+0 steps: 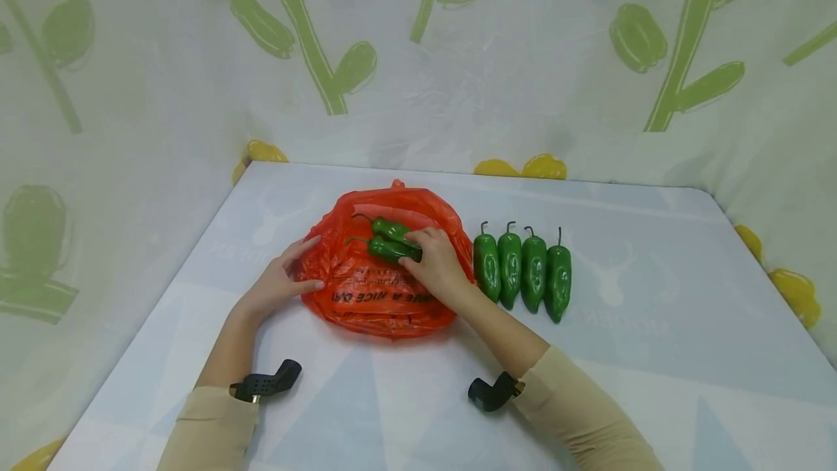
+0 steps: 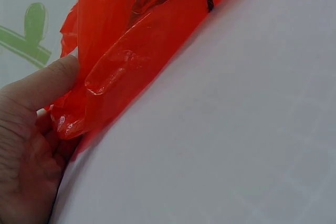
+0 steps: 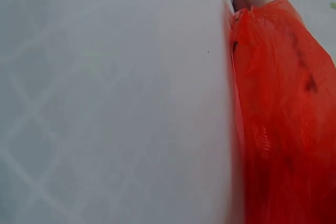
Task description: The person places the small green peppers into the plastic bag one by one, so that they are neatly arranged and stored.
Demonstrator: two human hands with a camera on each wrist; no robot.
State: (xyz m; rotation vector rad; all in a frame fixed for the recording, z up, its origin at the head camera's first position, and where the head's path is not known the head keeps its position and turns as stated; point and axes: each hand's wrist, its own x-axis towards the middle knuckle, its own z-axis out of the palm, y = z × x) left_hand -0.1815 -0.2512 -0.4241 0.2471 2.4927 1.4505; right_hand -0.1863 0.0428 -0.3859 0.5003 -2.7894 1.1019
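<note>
So the biggest thing here is the pale surface (image 1: 693,355), with a crinkly red bag (image 1: 373,296) spread on it, a little toward 10 o'clock of the middle. The left hand (image 1: 277,286) is at the bag's 9 o'clock edge, thumb and fingers spread around the plastic; the left wrist view shows the thumb resting right on it. The right hand (image 1: 437,262) comes in from about 4 o'clock and pinches the near pepper (image 1: 387,249) at the end away from its stem, over the middle of the bag. The far pepper (image 1: 391,230) sits just beside it, toward 12 o'clock, and I can't tell if the fingertips touch that one too. Four green peppers (image 1: 510,267) line up just off the bag's 3 o'clock side, stems toward 12. My read is that the step in hand is handling the near pepper at the bag, but I honestly can't tell whether it's being set down or picked up. Either way, I'd say the next move calls for a light pinch and a steady left hand, because that thin plastic could easily drag along.
</note>
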